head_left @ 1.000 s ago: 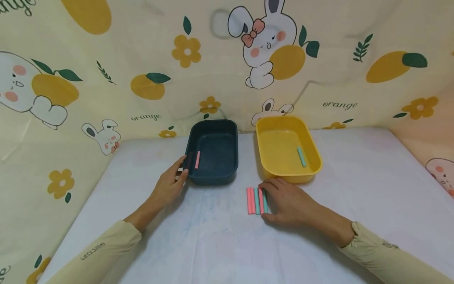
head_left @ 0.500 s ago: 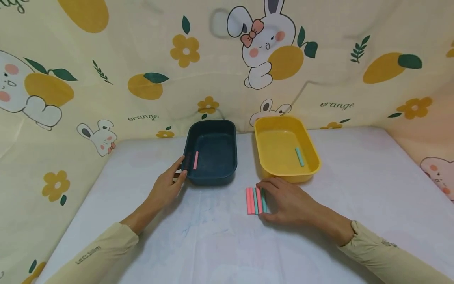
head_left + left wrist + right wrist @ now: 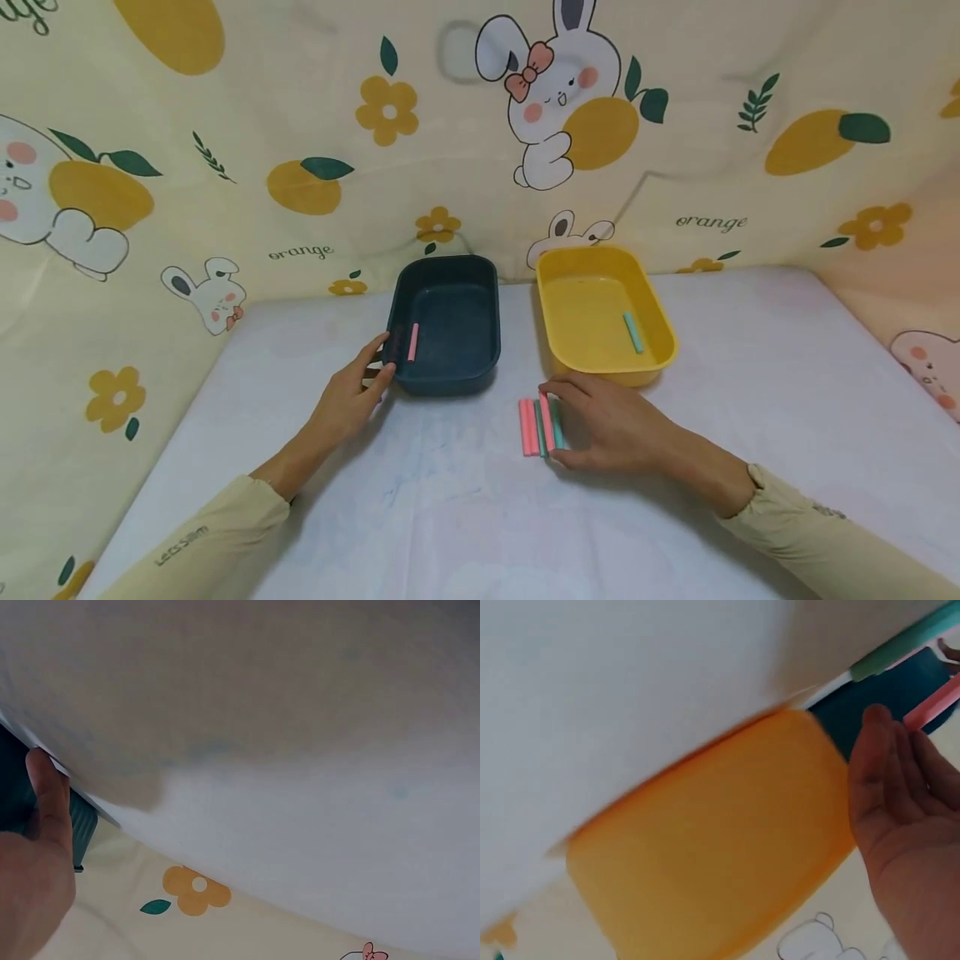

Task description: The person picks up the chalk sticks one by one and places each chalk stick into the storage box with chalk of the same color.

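My right hand (image 3: pixel 613 423) pinches a pink chalk stick (image 3: pixel 547 422) by its two ends, thumb at the near end and fingers at the far end. In the right wrist view this pink chalk (image 3: pixel 936 703) shows at the fingertips, apart from a green chalk stick (image 3: pixel 904 646). Two pink sticks (image 3: pixel 528 427) lie side by side just left of it, and two green sticks (image 3: pixel 558 427) lie close around it. My left hand (image 3: pixel 349 398) rests its extended fingers against the left side of a dark blue bin (image 3: pixel 446 387), partly seen in the left wrist view.
One pink chalk stick (image 3: pixel 413 342) lies inside the blue bin. To its right stands a yellow bin (image 3: pixel 609 377) with a green chalk stick (image 3: pixel 633 332) in it. Behind both rises a patterned cloth (image 3: pixel 420 183); a white cloth (image 3: pixel 420 525) covers the table.
The pink chalk under my right hand has come up slightly and tilted out of the row. My left hand stays at the blue bin. The head view has shifted a little.
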Demonstrator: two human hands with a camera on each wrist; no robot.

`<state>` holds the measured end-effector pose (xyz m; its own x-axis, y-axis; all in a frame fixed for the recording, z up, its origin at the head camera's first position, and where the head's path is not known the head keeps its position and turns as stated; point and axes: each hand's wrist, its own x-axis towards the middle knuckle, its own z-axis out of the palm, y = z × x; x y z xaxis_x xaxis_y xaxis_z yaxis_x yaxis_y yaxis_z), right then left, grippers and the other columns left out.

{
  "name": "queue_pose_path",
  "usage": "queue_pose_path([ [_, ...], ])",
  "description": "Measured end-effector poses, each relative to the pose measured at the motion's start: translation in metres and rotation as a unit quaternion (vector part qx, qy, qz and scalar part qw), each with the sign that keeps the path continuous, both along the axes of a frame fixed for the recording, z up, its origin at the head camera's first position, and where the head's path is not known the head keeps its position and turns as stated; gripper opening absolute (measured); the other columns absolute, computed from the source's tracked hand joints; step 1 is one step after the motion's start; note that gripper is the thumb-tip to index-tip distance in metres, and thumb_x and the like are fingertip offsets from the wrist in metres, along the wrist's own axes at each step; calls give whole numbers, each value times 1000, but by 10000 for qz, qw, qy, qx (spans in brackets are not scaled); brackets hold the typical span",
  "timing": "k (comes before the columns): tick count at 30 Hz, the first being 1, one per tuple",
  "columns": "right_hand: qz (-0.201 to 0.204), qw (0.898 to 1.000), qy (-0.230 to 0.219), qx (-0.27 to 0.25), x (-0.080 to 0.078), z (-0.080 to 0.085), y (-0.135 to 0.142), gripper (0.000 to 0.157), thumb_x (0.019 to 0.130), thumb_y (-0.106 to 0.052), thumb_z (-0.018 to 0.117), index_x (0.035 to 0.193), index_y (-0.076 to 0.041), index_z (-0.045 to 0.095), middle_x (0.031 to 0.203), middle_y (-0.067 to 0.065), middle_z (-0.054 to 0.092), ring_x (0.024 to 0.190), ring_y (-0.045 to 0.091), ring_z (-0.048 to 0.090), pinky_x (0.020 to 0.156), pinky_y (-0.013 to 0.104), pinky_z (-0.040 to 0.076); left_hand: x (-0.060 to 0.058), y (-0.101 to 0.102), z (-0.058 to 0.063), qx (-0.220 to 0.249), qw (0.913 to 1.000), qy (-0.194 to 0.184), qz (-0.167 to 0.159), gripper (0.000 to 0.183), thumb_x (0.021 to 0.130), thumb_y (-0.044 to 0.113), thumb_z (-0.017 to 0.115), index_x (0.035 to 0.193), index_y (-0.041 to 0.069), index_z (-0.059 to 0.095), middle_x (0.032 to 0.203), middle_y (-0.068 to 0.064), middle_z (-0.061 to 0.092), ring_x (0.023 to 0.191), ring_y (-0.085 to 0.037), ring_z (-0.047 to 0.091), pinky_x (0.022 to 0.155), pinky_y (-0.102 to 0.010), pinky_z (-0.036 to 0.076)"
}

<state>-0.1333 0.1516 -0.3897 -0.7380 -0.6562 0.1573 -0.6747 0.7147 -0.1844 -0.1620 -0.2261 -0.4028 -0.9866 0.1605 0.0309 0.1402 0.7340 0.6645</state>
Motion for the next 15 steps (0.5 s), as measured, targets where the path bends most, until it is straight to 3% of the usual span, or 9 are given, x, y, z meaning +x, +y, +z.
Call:
queue_pose_path([
  [4, 162, 9997, 173, -89, 1, 5, 2, 80, 73, -56, 81, 137, -17, 54, 132, -5, 57, 113, 10, 57, 97, 34, 53, -2, 1, 1, -30, 10000, -72, 49, 59, 105, 40, 45, 158, 23, 25, 149, -21, 49, 109, -31, 68, 82, -37, 59],
  [8, 242, 9996, 170, -32, 2, 9, 1, 80, 72, -57, 81, 137, -17, 54, 133, -5, 56, 113, 10, 57, 97, 34, 53, -2, 0, 0, -135, 9999, 14, 46, 61, 104, 41, 47, 158, 22, 25, 148, -20, 50, 116, -33, 67, 89, -44, 58],
  [15, -51, 9998, -205, -50, 4, 21, 0, 80, 74, -58, 79, 140, -20, 53, 135, -8, 56, 116, 10, 57, 99, 35, 54, 1, 0, -1, 17, 10000, 64, -53, 76, 97, 49, 58, 159, 21, 24, 148, -17, 52, 117, -30, 66, 94, -47, 56],
])
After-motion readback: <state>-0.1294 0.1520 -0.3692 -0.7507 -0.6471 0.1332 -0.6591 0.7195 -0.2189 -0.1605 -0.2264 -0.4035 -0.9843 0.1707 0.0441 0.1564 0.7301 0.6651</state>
